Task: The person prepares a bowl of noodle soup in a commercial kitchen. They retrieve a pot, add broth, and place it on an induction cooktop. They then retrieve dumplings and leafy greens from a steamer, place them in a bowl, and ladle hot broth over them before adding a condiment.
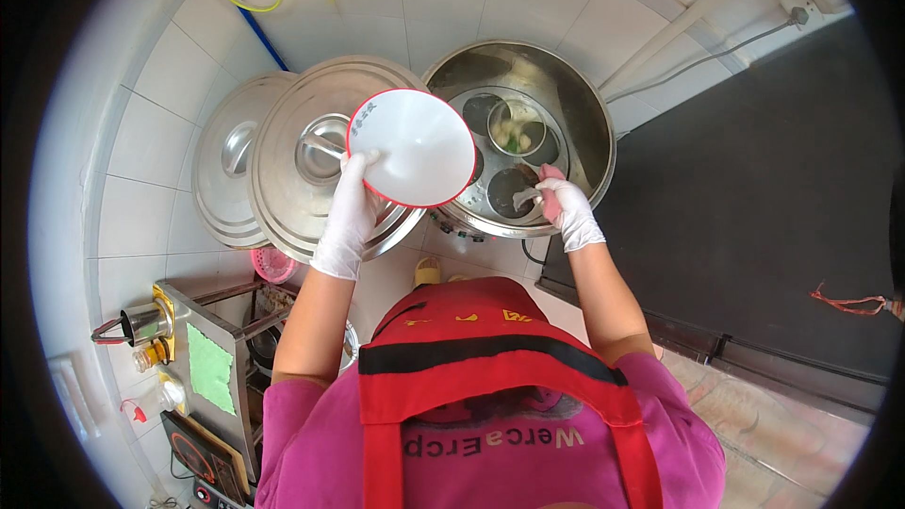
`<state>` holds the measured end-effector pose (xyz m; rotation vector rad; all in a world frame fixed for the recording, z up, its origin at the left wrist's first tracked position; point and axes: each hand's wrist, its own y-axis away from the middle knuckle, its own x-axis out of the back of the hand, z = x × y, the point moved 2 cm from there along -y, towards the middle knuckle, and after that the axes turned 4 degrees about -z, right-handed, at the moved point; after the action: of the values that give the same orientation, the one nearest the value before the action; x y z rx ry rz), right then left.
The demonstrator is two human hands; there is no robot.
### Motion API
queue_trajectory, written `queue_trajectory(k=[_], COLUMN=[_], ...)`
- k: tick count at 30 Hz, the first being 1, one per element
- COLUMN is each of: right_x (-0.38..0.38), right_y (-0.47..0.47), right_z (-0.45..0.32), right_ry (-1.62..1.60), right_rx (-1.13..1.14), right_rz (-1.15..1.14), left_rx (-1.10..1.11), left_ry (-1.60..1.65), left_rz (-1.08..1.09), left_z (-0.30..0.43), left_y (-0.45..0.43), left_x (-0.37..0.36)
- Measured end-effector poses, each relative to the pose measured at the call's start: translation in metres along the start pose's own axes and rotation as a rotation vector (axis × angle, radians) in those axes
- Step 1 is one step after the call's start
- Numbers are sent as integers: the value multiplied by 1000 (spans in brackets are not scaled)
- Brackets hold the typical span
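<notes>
My left hand (358,201), in a white glove, grips a white bowl (417,148) with a red rim by its left edge. The bowl is tilted, and its inside, facing me, looks bare. My gloved right hand (571,212) is closed on a pink cloth (551,203) over the near right of a large round steel cooker (601,148). A greyish piece juts left from these fingers; I cannot tell what it is. Round openings (510,192) pierce the cooker's top plate. Toward its back, a round basket (518,129) contains pale lumps of food and something green.
Two large steel lids (283,191) (215,201) overlap at the left. A dark flat surface (742,198) fills the right side. At lower left stand a metal rack (212,325), a metal pitcher (145,324) and an induction cooktop (201,456). A grey cable (707,60) runs along the wall.
</notes>
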<state>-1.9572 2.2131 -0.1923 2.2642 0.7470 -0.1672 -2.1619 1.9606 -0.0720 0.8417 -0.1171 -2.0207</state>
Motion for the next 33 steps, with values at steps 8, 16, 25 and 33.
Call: queue_trajectory(k=[8, 16, 25, 33], right_x=[-18, -27, -34, -77], right_y=[77, 122, 128, 150], right_z=[-44, -73, -100, -100], right_ry=[354, 1225, 1097, 419], right_rx=[303, 1039, 1315, 806], right_rz=[4, 362, 322, -216], left_rx=[5, -56, -162, -294], left_ry=[-276, 16, 499, 727], left_rz=[-18, -103, -317, -254], left_z=[-1, -46, -37, -38], left_y=[-31, -72, -27, 55], left_x=[-44, -137, -138, -36])
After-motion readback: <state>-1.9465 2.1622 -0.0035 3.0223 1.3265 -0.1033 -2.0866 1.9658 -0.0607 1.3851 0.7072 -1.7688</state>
